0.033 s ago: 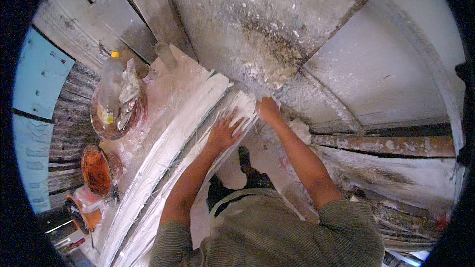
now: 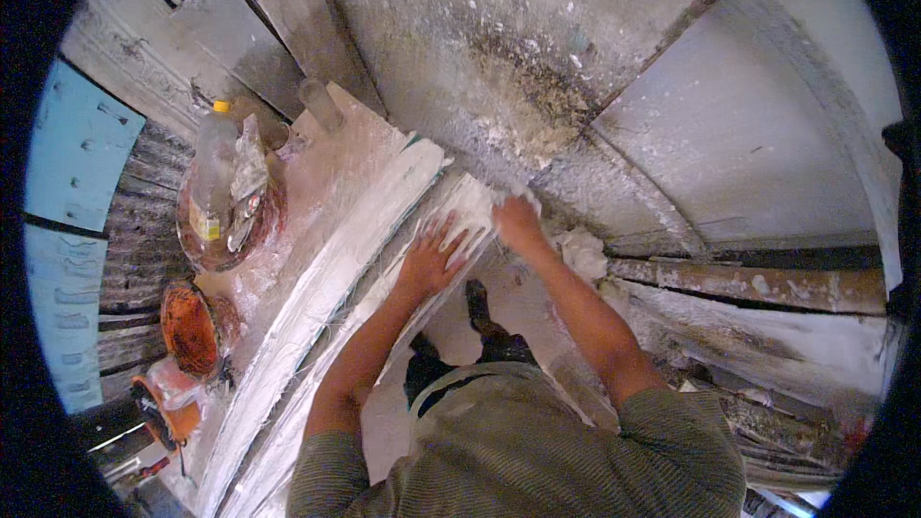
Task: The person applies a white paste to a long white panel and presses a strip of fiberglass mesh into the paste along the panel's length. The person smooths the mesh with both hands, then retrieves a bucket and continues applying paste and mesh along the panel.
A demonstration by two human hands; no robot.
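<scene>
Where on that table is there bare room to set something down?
The tabletop looks bare, apart from dust, between the bottle and the white strips; that patch narrows beside the orange bowl. It's crowded along the left side, around bottle and bowl, and on the nearer strip, with the left hand spread on it and the right hand at its far end.

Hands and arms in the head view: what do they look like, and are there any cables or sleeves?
They are a person's. The left hand and right hand are ungloved, and the forearms are uncovered, with no cables or watch visible. The short sleeves are olive-green with fine stripes, matching the shirt.
</scene>
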